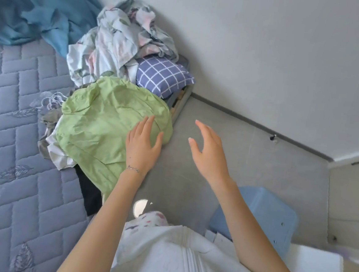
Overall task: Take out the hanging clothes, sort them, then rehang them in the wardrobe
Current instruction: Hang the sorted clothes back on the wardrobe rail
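- Quilted mattress (11, 119): bears the clothes pile (59, 157); removal looks done.
- White hangers (52, 100): beside the green garment (100, 128) topping the pile; sorting and rehanging remain.
- Left hand (142, 143): fingers spread over the garment, gripping nothing.
- Right hand (207, 151): fingers relaxed, empty, above the floor (259, 165).

No text can be read; the bracelet (133, 168) perhaps bears letters, too blurred.

We count two hands, the left hand (144, 142) and the right hand (207, 151); one bracelet (133, 169), one green garment (100, 128), one checked pillow (162, 76), one floral sheet (117, 42), one blue curtain (33, 5), one mattress (10, 130), one blue plastic object (261, 211). We cannot count the bunched white hangers (53, 99).
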`<state>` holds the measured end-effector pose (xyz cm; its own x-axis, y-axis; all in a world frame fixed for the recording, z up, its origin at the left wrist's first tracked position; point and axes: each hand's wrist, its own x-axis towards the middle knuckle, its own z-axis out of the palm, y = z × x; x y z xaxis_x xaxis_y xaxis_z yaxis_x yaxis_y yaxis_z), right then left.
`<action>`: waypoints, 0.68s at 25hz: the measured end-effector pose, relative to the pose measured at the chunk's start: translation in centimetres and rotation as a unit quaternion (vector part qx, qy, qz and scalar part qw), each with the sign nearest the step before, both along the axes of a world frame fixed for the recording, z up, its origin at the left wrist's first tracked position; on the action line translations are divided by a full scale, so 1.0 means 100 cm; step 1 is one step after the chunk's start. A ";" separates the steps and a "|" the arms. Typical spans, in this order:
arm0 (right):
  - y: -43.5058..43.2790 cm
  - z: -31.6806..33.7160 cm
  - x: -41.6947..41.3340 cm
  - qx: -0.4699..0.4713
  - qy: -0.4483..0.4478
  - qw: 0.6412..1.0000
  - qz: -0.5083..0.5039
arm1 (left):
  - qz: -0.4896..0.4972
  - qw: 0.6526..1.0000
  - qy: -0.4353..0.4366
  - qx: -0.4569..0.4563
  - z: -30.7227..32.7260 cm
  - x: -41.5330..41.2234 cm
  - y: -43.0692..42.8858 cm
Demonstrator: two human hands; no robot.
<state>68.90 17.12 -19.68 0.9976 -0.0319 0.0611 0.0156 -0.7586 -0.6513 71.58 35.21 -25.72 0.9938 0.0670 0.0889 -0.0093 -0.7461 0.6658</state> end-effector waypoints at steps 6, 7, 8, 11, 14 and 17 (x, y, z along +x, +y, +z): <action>0.026 -0.010 0.134 -0.009 0.029 0.992 0.122 | 0.112 0.994 0.004 -0.001 -0.007 0.093 0.032; 0.033 -0.012 0.157 -0.010 0.032 0.990 0.137 | 0.129 0.992 0.004 -0.003 -0.009 0.110 0.040; 0.041 -0.015 0.179 -0.011 0.035 0.988 0.151 | 0.146 0.989 0.007 -0.005 -0.012 0.126 0.049; 0.068 -0.017 0.250 -0.013 0.052 0.980 0.192 | 0.192 0.981 0.018 -0.006 -0.020 0.180 0.080; 0.093 -0.013 0.309 -0.011 0.067 0.970 0.235 | 0.223 0.974 0.034 0.004 -0.023 0.225 0.105; 0.118 -0.012 0.364 -0.014 0.077 0.959 0.273 | 0.271 0.961 0.050 -0.003 -0.022 0.267 0.124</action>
<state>105.30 28.93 -20.84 0.8621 0.4977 -0.0949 0.3215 -0.6822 -0.6567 98.27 47.58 -27.87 0.8164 0.5774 -0.0079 0.4446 -0.6198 0.6467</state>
